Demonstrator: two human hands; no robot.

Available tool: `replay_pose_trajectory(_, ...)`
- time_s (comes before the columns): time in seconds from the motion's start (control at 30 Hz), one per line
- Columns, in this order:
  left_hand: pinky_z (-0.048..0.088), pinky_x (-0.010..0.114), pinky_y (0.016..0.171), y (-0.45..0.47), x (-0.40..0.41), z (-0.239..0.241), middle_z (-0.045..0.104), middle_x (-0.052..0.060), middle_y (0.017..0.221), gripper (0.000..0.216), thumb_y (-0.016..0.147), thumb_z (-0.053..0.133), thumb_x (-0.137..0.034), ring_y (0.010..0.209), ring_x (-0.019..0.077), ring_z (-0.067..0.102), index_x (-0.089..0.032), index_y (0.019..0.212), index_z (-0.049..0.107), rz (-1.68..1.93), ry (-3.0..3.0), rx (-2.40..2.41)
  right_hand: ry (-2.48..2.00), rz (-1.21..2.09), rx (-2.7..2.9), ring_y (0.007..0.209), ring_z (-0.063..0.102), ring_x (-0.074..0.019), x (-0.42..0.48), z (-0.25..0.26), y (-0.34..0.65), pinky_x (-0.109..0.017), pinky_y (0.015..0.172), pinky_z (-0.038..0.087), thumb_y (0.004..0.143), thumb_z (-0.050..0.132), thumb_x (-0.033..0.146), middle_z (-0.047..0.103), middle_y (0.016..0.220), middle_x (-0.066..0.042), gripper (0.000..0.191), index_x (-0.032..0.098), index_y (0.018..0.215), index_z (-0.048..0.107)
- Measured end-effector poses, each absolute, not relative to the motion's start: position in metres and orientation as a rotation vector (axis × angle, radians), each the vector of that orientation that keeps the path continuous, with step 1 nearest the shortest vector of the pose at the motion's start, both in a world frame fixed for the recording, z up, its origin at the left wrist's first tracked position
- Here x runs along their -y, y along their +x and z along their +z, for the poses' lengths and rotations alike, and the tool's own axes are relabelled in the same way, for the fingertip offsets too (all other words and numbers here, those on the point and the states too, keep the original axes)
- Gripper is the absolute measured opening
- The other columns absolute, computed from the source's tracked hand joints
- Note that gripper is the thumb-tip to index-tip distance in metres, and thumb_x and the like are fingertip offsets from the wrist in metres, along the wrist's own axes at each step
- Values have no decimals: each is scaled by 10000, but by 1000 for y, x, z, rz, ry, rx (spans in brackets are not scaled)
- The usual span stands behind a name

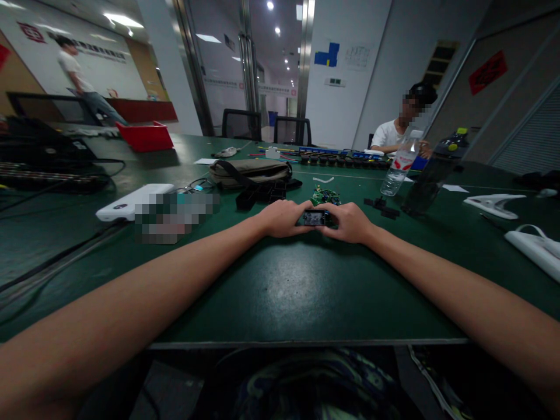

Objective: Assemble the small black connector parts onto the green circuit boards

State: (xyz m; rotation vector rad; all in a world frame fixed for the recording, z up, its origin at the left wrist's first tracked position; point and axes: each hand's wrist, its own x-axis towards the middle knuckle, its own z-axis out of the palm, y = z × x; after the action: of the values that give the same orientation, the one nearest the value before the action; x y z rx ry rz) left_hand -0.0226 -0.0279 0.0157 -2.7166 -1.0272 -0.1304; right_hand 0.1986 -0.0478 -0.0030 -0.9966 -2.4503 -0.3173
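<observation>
- a small black box (314,217) with pale print on its near face sits at the centre of the clock, twelve being straight ahead of the person.
- the left hand (283,218) pinches its nine o'clock end between thumb and fingers; the right hand (351,222) grips the three o'clock end likewise. whether the box touches the table is unclear.
- the table (289,309) is dark green and slightly glossy, a patch of light shining at six o'clock.
- green circuit boards (326,195) lie just beyond the box, between twelve and one.
- at ten o'clock are a black tray (262,195) and a brown pouch (251,172); farther out that way stands a red bin (146,139).
- a white box (131,201) lies at nine.
- at three are black plastic pieces (381,207), and well beyond them a white clip (496,206).
- at two stand a clear bottle (397,170) and a dark bottle (437,175) with a yellow cap.
- two chairs (241,125) line the far edge near eleven, before glass doors (221,64).
- a seated person (388,131) in white is between one and two; a walking person (72,67) is at ten.
</observation>
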Motion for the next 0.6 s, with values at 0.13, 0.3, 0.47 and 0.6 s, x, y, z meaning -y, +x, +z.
replay_pose_trajectory(0.13,486,328,692,-23,28,15,734,107,949,550,925,396,-614,828,280,711,-192,1262,499,-151,-2725,1023,-1008,-308,2455,595,628,-173,48,-3,198,-260,609,393,849,583,456,724,735,-46,451,175,1194,653)
replay_pose_trajectory(0.3,483,315,688,-23,28,15,734,95,936,543,919,419,-610,831,271,713,-199,1267,493,-155,-2721,1024,-1010,-318,2452,592,625,-173,48,-3,198,-261,609,394,851,581,463,725,734,-43,452,182,1198,651)
replay_pose_trajectory(0.47,487,325,701,-23,28,16,735,104,953,556,920,412,-616,840,279,714,-197,1278,487,-133,-2725,1038,-1001,-304,2450,584,622,-168,49,-3,198,-256,598,388,852,580,457,722,727,-44,449,173,1192,655)
replay_pose_trajectory(0.6,485,319,704,-22,29,16,735,98,948,547,918,421,-613,839,271,712,-199,1270,486,-130,-2724,1045,-1009,-308,2452,590,630,-173,49,-3,198,-260,603,391,854,577,459,726,739,-54,454,164,1189,657)
